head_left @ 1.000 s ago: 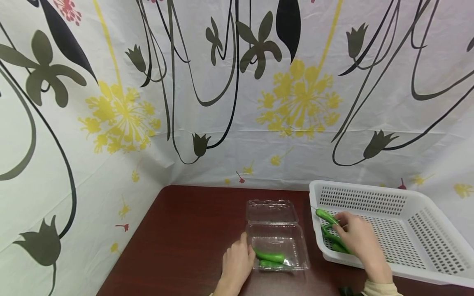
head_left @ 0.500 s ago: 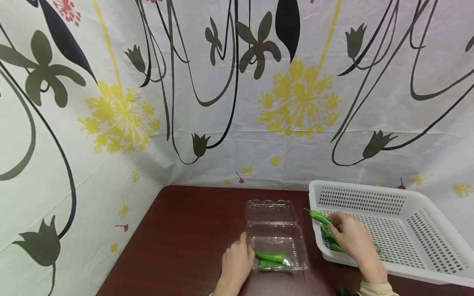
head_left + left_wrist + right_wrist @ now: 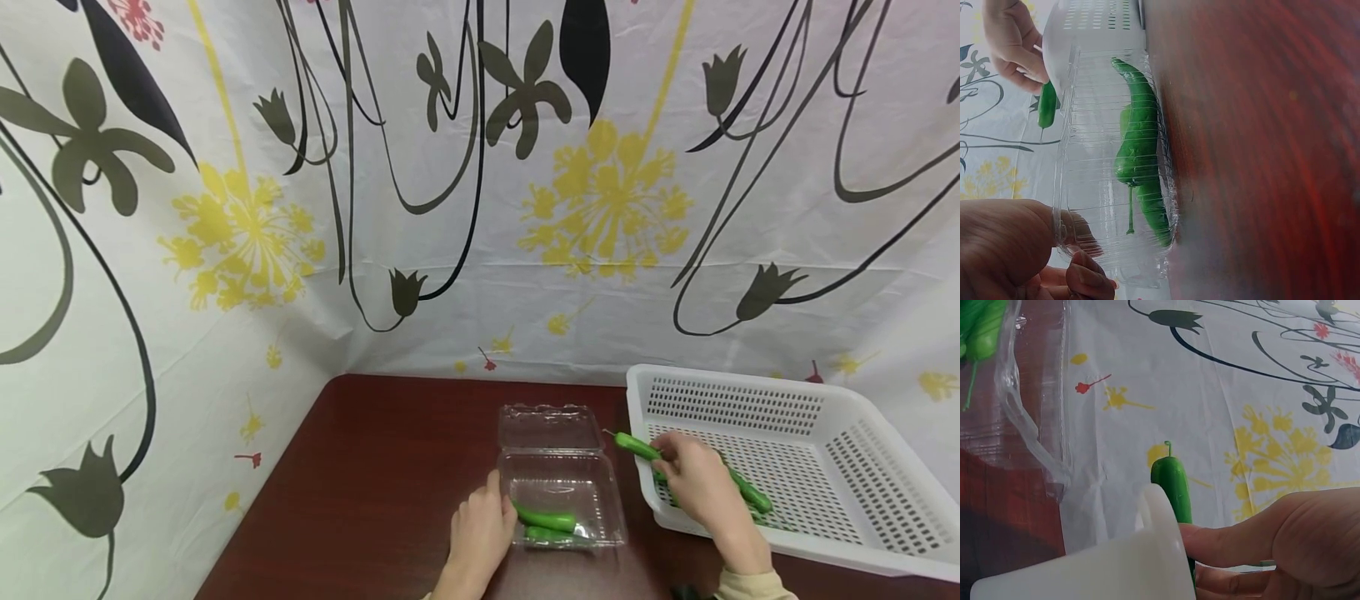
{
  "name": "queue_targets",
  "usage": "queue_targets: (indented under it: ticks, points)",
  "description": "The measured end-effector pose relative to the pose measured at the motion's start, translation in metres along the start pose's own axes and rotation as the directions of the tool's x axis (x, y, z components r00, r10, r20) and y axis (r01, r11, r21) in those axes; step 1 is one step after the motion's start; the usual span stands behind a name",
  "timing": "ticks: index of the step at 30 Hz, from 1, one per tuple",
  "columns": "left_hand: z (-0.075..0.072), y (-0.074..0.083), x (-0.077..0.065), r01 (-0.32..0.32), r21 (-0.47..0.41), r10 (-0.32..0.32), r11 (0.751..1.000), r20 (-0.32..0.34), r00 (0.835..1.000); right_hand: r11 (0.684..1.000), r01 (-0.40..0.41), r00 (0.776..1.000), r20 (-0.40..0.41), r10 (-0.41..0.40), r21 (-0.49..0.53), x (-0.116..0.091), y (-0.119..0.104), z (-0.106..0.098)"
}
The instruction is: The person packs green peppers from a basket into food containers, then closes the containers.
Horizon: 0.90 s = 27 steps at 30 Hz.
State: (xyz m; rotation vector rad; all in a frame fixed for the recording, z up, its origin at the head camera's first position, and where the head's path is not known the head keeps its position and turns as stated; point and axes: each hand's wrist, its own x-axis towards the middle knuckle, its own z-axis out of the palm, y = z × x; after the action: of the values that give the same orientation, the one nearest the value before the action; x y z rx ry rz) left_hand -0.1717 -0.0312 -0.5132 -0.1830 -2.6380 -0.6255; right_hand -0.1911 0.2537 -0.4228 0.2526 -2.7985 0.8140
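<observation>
My right hand [image 3: 703,483] pinches a green chili pepper [image 3: 634,446] between thumb and fingers, its stem pointing left. In the right wrist view, that pepper [image 3: 1174,484] shows beside the white rim [image 3: 1163,531] of the basket. My left hand [image 3: 482,525] grips the left edge of a clear plastic clamshell box [image 3: 558,482], with the thumb and fingers on either side of its wall in the left wrist view. Green peppers [image 3: 1141,134] lie in the box's near part, one over another. Its lid [image 3: 550,429] is folded back, away from me.
A white slotted plastic basket [image 3: 810,479] stands right of the box. More green peppers [image 3: 748,490] lie in its left part, partly behind my right hand. The dark red table [image 3: 375,483] ends at a patterned cloth [image 3: 465,275] behind and to the left.
The right hand has moved left with its pepper, whose stem end now reaches past the basket's left rim. More of the basket's peppers show behind the hand. The left hand stays on the box.
</observation>
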Motion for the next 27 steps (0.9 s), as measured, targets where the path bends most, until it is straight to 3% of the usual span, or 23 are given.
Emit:
queue_targets:
  ticks: [27]
  points:
    - [0.001, 0.0, -0.002, -0.018, 0.002, 0.018, 1.0, -0.013, 1.0, 0.997, 0.077, 0.995, -0.063, -0.077, -0.007, 0.0, -0.01, 0.012]
